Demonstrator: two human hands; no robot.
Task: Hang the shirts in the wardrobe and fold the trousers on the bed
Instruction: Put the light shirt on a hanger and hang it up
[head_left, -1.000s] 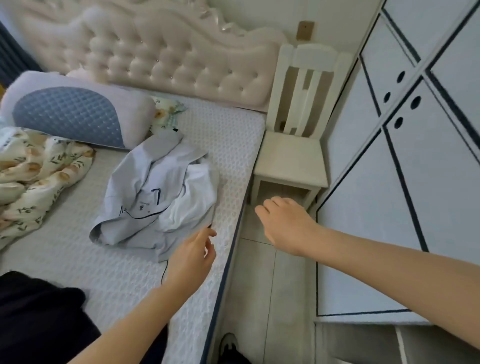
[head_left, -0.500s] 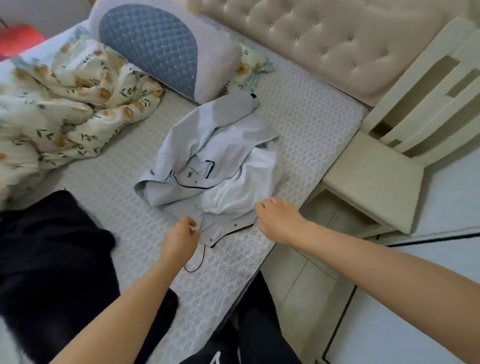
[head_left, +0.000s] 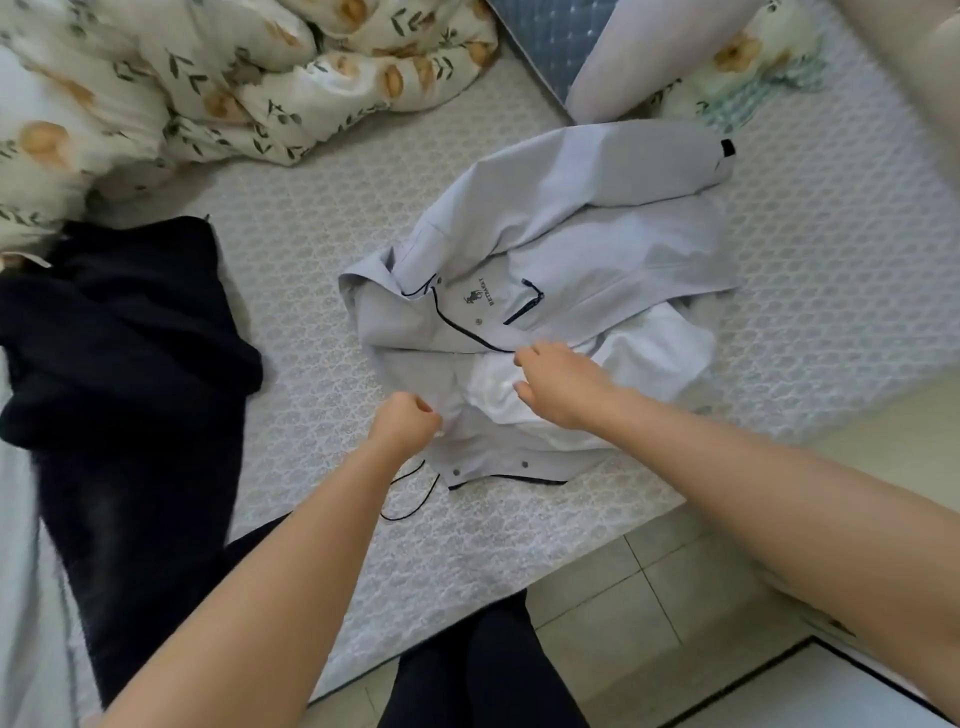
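Now left hand (head_left: 406, 423) clenches its grip on grey shirt (head_left: 597, 234); right hand (head_left: 563, 387), grip half-open, touches white shirt (head_left: 655, 354) atop it.

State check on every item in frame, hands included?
grey shirt: crumpled on bed, not hung
white shirt: bunched amid grey shirt's folds
black trousers: heaped, unfolded
left hand: fist, grips grey shirt near hem
right hand: fingers loose, over white shirt
duvet: bunched up
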